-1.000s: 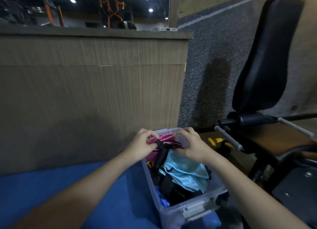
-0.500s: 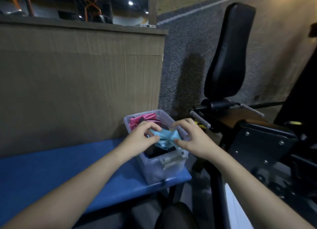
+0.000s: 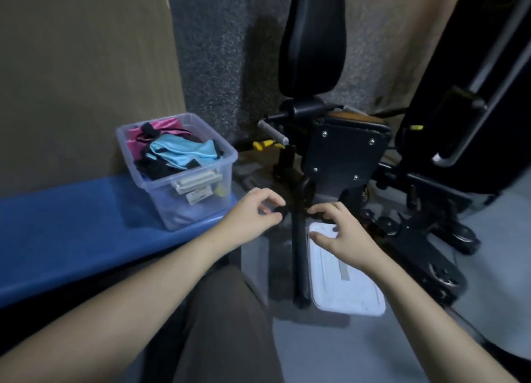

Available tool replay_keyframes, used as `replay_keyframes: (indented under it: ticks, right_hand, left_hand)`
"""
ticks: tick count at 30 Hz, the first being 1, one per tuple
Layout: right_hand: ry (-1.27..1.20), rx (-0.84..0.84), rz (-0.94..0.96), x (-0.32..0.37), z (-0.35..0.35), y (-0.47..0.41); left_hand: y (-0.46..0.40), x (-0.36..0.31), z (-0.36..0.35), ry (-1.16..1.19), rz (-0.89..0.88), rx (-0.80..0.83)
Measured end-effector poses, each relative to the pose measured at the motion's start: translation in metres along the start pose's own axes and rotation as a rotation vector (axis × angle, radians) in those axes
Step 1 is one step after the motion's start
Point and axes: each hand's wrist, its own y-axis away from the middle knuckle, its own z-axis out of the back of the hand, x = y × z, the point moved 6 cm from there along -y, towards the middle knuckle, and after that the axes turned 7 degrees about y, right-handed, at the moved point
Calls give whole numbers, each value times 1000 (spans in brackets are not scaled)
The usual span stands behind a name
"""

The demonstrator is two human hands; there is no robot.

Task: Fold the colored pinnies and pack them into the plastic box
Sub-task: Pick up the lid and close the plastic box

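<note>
Clear plastic box [image 3: 184, 181] sits at the end of a blue bench [image 3: 71, 227], with a wood-grain panel [image 3: 86, 66] behind it. Inside lie the pinnies: a light blue pinny [image 3: 184, 153] on top, a pink pinny [image 3: 163, 125] at the far side, and dark fabric beneath. Right of the box stands a black exercise machine [image 3: 342, 150] with an upright padded backrest [image 3: 313, 38]; its black post [image 3: 298, 239] runs down between the two hands. A white lid [image 3: 344, 282] lies on the grey floor beside that post. The left hand [image 3: 253, 213] hovers off the bench's end, fingers curled, thumb and fingertips nearly meeting; whether they pinch anything I cannot tell. The right hand [image 3: 339, 233] is over the lid's far end, fingers loosely bent and spread, holding nothing.
</note>
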Motion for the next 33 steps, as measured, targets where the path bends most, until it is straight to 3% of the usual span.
replay_keyframes:
  ticks: [4, 10, 16, 23, 33]
  right_hand:
    - [-65, -55, -227, -95, -2, 28]
    - [-73, -79, -571, -235, -35, 69]
    - [-119, -46, -911, -334, -83, 98]
    - [-172, 15, -1052, -368, -129, 84]
    - [-329, -143, -1079, -366, -119, 99]
  left_hand:
    - [-42, 22, -89, 23, 81, 64]
    - [-72, 106, -216, 10, 266, 199]
    - [-75, 189, -270, 8, 407, 234]
    - [-82, 219, -275, -98, 359, 279]
    - [-66, 222, -300, -145, 327, 394]
